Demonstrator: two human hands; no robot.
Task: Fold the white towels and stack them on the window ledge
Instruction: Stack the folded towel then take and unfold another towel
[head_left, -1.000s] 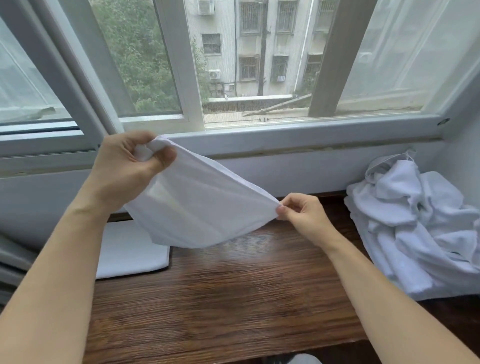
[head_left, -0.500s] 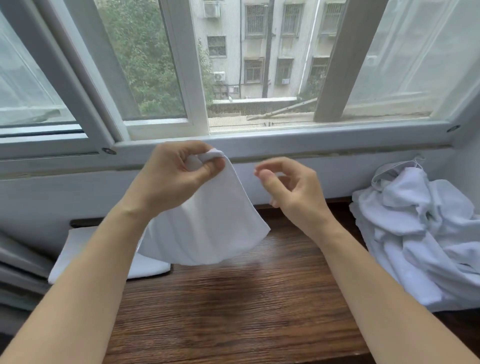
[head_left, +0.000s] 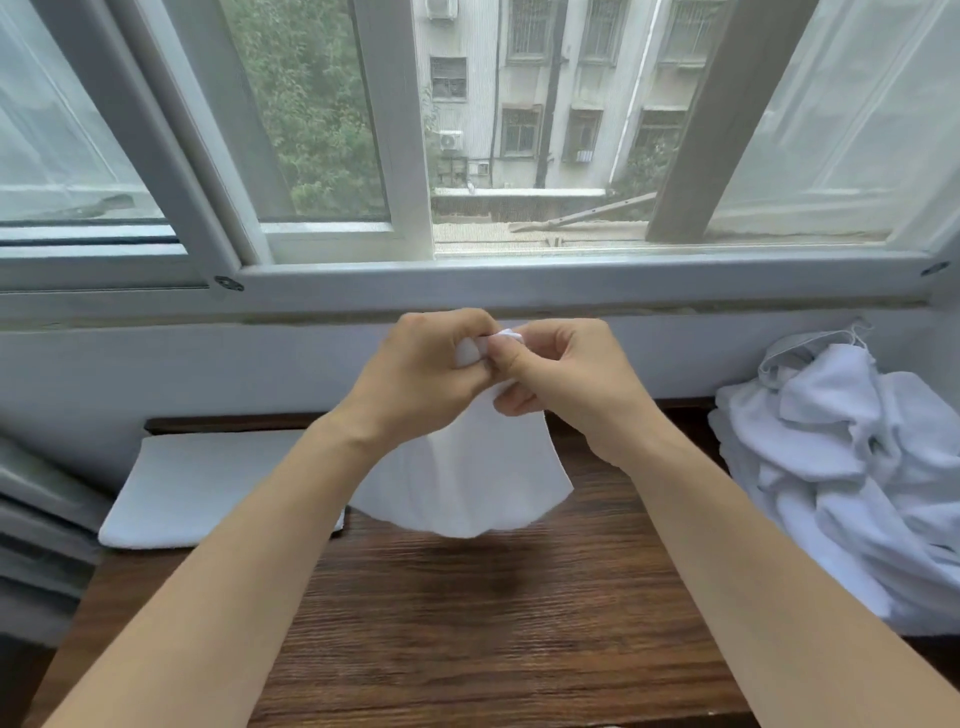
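A white towel (head_left: 467, 483) hangs folded in the air above the dark wooden ledge (head_left: 467, 623). My left hand (head_left: 421, 379) and my right hand (head_left: 566, 384) meet at its top, both pinching the upper corners together. The cloth's lower edge sags just above the wood. A folded white towel (head_left: 208, 488) lies flat on the ledge at the left, partly behind my left forearm. A crumpled heap of unfolded white towels (head_left: 841, 467) sits at the right end of the ledge.
The window frame (head_left: 519, 280) and white wall run along the back of the ledge. Grey slats (head_left: 41, 535) stand at the far left. The ledge's front edge runs along the bottom of the view.
My right hand let go of the towel's far corner, then came left to meet my left hand at the top. The towel went from stretched out to hanging doubled.
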